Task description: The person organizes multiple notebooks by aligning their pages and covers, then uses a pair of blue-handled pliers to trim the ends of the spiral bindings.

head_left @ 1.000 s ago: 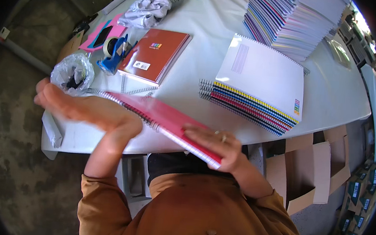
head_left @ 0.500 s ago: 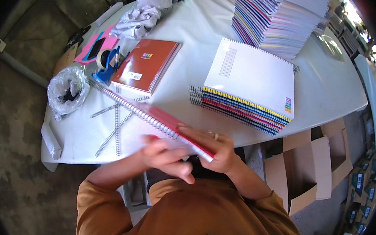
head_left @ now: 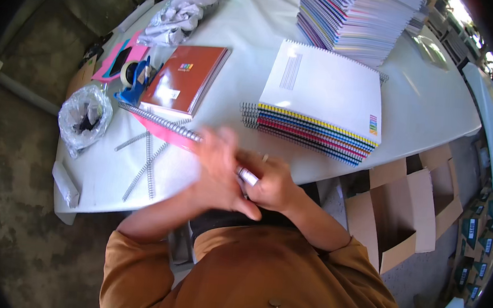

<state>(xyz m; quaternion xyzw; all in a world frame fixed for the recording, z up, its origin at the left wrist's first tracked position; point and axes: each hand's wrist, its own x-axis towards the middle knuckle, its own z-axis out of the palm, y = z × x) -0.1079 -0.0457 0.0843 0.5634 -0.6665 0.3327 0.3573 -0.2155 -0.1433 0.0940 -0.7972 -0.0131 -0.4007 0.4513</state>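
At the near edge of the bench (head_left: 434, 119): pink spiral notebook (head_left: 167, 133) held up, tilted, coil along its upper edge. Change vs half a second ago: left hand (head_left: 217, 169) moved from beside the coil to over it, so work looks centred on the binding. Right hand (head_left: 273, 182): grip clamped on notebook's near end. Left grip blurred, can't tell. Containers: clear plastic bag (head_left: 69, 131), mouth open, dark item (head_left: 88, 123) inside; cardboard carton (head_left: 421, 214), flaps open, brown interior showing.
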